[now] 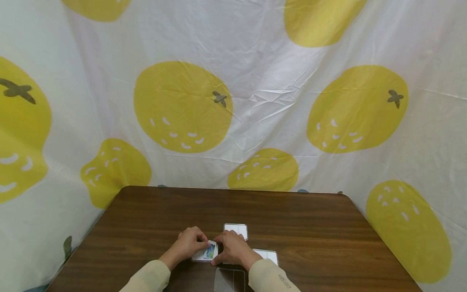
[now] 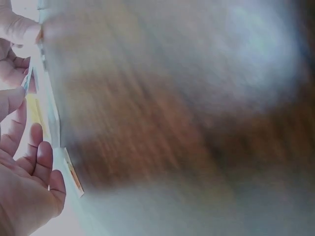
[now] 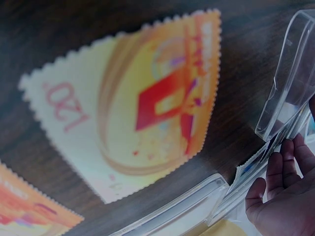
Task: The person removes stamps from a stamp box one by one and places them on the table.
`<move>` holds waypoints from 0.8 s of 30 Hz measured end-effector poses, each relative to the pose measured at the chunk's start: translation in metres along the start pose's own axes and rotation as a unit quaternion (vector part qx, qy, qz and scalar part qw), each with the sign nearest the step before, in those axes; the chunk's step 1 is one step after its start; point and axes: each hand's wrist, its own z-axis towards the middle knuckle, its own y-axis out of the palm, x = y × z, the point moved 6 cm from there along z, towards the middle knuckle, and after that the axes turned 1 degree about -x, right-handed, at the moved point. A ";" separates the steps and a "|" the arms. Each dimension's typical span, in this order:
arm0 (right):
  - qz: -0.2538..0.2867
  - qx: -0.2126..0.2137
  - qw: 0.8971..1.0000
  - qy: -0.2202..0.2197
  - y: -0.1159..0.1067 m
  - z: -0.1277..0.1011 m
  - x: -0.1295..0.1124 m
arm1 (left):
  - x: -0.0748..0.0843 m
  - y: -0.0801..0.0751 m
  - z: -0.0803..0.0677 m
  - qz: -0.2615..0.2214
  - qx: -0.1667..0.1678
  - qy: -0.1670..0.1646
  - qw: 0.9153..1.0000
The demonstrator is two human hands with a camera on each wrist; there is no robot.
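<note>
In the head view my left hand pinches the edge of a postage stamp with a blue and green picture. The stamp lies over a flat case with white inside. The left wrist view shows the same left hand, its thumb and index on the stamp, seen edge-on. My right hand holds the case's right end, thumb toward the near side and fingers toward the far side. In the right wrist view the right hand's outer fingers are loosely bent beside the stacked edges.
Clear cases with white insides stand beyond the hands and by the right wrist. A clear plastic case lies near me. On the brown table, a stamp marked 120 and an orange stamp show close up.
</note>
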 end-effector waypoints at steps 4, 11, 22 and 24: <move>-0.002 -0.001 1.000 0.000 0.000 -0.001 -0.001 | -0.002 -0.004 0.000 -0.045 0.000 -0.009 0.999; -0.003 0.008 1.000 -0.010 -0.002 0.000 -0.002 | -0.006 -0.014 -0.001 -0.090 0.010 -0.027 0.995; -0.002 0.010 1.000 -0.007 -0.001 -0.001 -0.002 | -0.010 -0.029 -0.005 -0.120 0.025 -0.053 0.991; 0.000 0.009 1.000 -0.006 -0.001 0.000 -0.002 | -0.013 -0.033 -0.006 -0.123 0.029 -0.066 0.990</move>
